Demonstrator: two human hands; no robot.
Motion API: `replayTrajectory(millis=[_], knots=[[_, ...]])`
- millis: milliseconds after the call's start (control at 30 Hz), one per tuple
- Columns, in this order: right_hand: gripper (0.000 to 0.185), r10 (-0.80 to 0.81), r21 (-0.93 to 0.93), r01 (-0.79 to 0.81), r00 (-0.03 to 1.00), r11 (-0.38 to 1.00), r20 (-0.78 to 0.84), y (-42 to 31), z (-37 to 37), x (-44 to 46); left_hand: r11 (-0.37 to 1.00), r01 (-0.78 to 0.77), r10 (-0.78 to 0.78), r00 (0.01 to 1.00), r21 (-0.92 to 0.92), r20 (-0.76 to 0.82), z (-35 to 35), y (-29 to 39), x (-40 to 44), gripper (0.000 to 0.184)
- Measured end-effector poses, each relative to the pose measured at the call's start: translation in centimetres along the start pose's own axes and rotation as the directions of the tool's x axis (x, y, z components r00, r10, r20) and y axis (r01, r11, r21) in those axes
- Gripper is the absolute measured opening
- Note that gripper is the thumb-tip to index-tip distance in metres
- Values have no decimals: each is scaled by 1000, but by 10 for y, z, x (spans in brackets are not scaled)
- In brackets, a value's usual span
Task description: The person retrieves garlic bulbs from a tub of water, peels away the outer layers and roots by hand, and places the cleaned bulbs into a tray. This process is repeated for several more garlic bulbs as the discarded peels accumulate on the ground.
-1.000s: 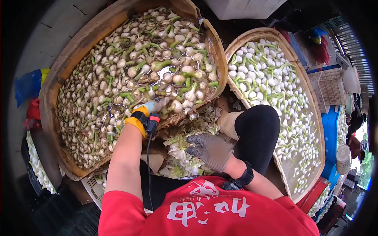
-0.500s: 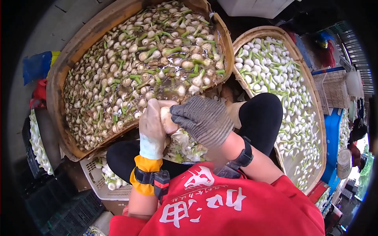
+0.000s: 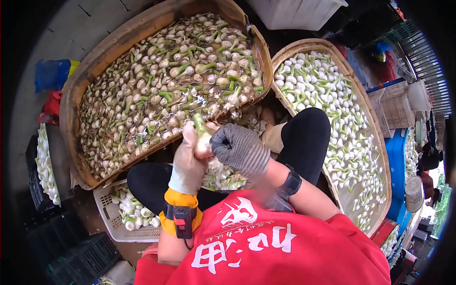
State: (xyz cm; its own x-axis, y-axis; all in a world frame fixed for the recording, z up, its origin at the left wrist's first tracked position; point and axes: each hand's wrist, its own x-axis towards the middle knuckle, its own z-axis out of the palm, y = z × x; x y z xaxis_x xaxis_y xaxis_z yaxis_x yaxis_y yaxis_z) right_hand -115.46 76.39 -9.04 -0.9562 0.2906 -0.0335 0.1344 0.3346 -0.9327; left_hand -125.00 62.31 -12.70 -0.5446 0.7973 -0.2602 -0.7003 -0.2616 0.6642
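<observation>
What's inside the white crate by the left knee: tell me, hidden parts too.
White bulbs lie piled in the white crate; the left leg hides part of it, and the upper bulbs hide whatever's beneath.

Large tub [image 3: 71, 114]: murky water is held in it, and dirty, brownish-white bulbs [image 3: 142, 95] with green stems are crowded across the surface

Pale-bottomed tub [image 3: 308, 45]: cleaner white bulbs [image 3: 323, 90] with green stems are packed closely at the far end and spread more thinly at the near end, where the bottom is exposed

White slotted crate [image 3: 116, 230]: stemmed white bulbs [image 3: 137, 211] are piled loosely inside

Blue container [image 3: 396, 152]: more bulbs [image 3: 412, 147] are carried in it, too small to be told clearly

Brown floor [image 3: 83, 213]: both tubs and the slotted crate are borne by it
</observation>
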Motion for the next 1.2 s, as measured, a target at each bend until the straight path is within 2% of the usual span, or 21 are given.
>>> replayTrajectory(millis=[33,100,133,167,200,267,300,367,467,600,667,700,733,767,800,900,967,1067,1100,1167,1200], knots=[[15,-88,-186,81,996,979,-32,2,4,-1,988,81,-77,996,128,-38,36,17,-19,60],[14,-141,-233,136,990,963,-4,2,2,0,953,258,-223,952,160,-212,24,9,-28,61],[13,-170,-296,153,985,943,-31,-4,-3,3,953,255,-219,952,161,-215,19,11,-31,61],[13,-198,-359,165,978,919,-59,-7,-8,8,940,239,-233,971,242,-50,13,15,-33,60],[12,-221,-456,135,965,880,-140,1,-16,23,926,207,-254,960,317,115,10,16,-35,59],[13,-214,-517,-65,860,853,-462,1,-39,53,922,177,-209,976,345,58,33,19,-42,59],[15,-239,-508,-72,819,858,-521,10,-56,65,914,152,-166,986,375,3,42,21,-45,58],[18,2,-505,-322,844,801,-536,17,-68,75,920,118,-138,990,373,28,46,27,-47,54],[24,113,-307,-174,972,936,-205,11,-45,39,851,186,-163,983,491,-90,46,26,-49,43],[31,82,-31,-88,985,996,-151,14,-19,5,820,167,-158,985,548,-64,50,21,-49,37],[38,-299,-98,287,942,953,-150,19,-17,1,827,65,-58,998,559,-30,58,21,-49,34],[38,-295,-99,283,942,954,-158,6,-20,1,824,68,-64,998,562,-26,48,17,-46,34],[42,-100,-240,91,995,967,-27,-19,-26,1,538,-213,132,977,816,168,31,11,-41,34],[45,120,-396,-81,990,915,75,-34,-29,3,133,-446,232,882,885,410,22,7,-38,34],[50,145,-426,-112,989,898,44,-37,-25,4,745,187,-113,981,640,-155,61,23,-46,32],[49,140,-258,-128,990,957,25,-27,-28,6,726,135,-86,991,675,-105,42,20,-38,29],[40,114,-175,-98,990,980,84,-14,-28,2,788,227,-105,966,572,-237,37,17,-39,26],[22,-78,246,62,995,967,55,4,-29,-12,829,-7,189,945,559,-268,27,11,-39,29],[22,-75,245,60,996,968,55,4,-35,-19,940,-108,207,935,325,-287,13,12,-35,30],[19,67,262,-40,993,964,-96,3,-52,-32,780,-161,352,912,605,-212,9,31,-42,31],[18,164,305,-123,980,944,-113,8,-61,-36,977,65,-58,998,205,-41,-9,47,-40,34]])
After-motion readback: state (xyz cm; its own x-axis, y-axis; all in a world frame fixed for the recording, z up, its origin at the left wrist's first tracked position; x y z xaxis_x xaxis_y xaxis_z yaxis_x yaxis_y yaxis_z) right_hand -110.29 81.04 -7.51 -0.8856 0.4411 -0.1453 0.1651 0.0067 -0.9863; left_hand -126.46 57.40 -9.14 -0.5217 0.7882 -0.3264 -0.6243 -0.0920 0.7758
